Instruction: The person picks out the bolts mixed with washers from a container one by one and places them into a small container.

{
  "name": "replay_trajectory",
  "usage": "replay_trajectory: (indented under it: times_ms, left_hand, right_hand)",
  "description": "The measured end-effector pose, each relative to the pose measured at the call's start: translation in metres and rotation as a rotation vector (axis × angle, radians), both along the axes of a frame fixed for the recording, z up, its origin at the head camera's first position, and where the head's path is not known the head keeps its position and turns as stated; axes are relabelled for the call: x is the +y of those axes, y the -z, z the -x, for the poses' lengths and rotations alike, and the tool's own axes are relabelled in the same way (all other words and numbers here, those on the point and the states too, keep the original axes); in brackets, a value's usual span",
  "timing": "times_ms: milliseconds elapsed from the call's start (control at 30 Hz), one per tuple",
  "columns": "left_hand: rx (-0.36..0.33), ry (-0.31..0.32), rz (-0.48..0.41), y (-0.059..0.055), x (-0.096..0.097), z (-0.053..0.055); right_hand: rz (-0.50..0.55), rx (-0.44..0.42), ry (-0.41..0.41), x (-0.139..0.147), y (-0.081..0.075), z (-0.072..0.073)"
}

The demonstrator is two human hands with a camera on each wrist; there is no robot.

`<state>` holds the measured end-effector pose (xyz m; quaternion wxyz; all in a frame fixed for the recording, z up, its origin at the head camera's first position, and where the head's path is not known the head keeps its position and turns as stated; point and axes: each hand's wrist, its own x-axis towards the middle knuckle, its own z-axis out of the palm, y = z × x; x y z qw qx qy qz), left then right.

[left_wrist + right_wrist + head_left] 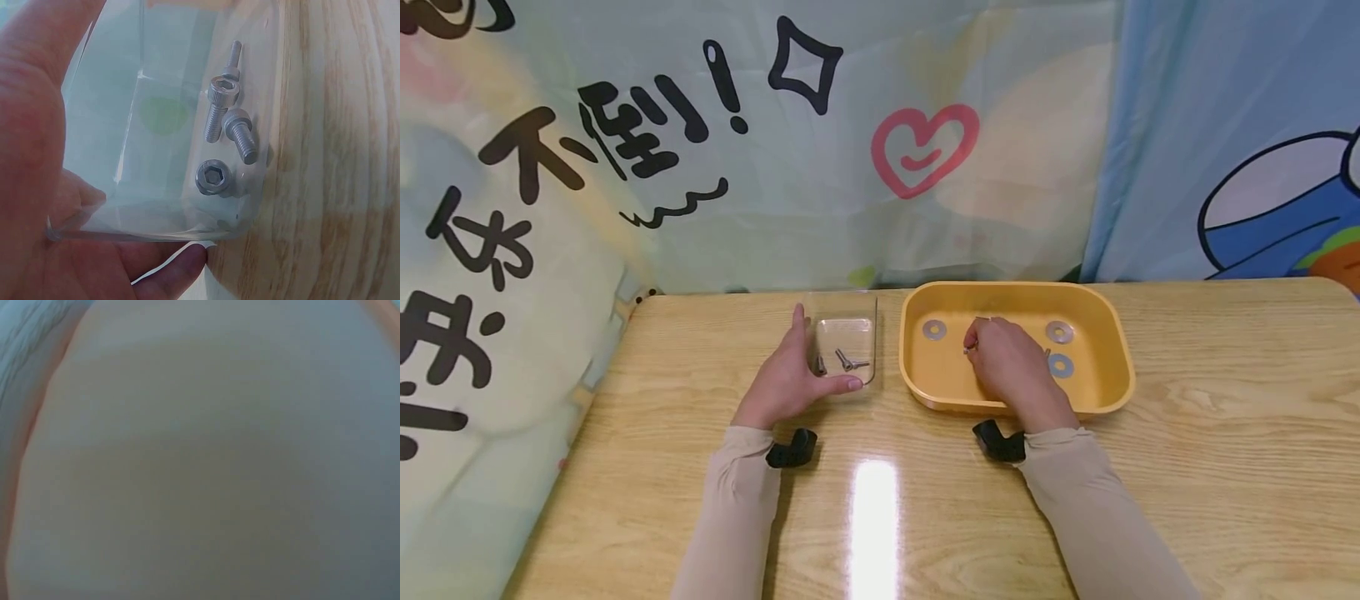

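Observation:
My left hand (787, 375) holds a clear plastic box (876, 333) by its left side and near corner, thumb along the near edge. Several silver socket-head bolts (223, 94) lie inside it, seen close up in the left wrist view. Over the yellow tray (1116, 367), my right hand (1009, 360) points down with fingers curled. A small metal piece (967, 350) shows at its fingertips, apparently pinched; its kind is too small to tell. Flat grey washers lie in the tray: one (934, 330) left of the hand, two (1060, 332) to its right.
Box and tray stand side by side at the back of the wooden table (1225, 417), a narrow gap between them. A printed cloth (1000, 217) hangs right behind. Black wrist mounts (1000, 442) sit at both cuffs. The right wrist view shows only a blurred pale surface.

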<state>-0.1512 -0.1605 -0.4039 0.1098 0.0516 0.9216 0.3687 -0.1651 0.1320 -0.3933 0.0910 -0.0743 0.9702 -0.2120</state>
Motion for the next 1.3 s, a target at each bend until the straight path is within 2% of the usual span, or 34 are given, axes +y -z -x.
replay_trajectory:
  times_ms: [333,467,833,1300]
  left_hand:
    - [-0.005,-0.004,0.003,0.0010,0.0005,-0.0023]
    - [-0.001,-0.003,0.005,0.0000,-0.0004,-0.0018]
    - [0.009,0.003,0.015,0.0008,-0.0021,0.0045]
    - [-0.002,0.008,0.016,0.0011,-0.0010,0.0015]
  right_hand:
    - [-0.020,-0.022,-0.031,-0.0009,0.0004,-0.0017]
    - [-0.022,-0.003,-0.038,-0.0019,0.0006,-0.0004]
    - [-0.006,0.029,-0.010,-0.0032,-0.0012,0.0022]
    - [0.012,0.028,0.004,-0.0027,-0.0047,-0.0030]
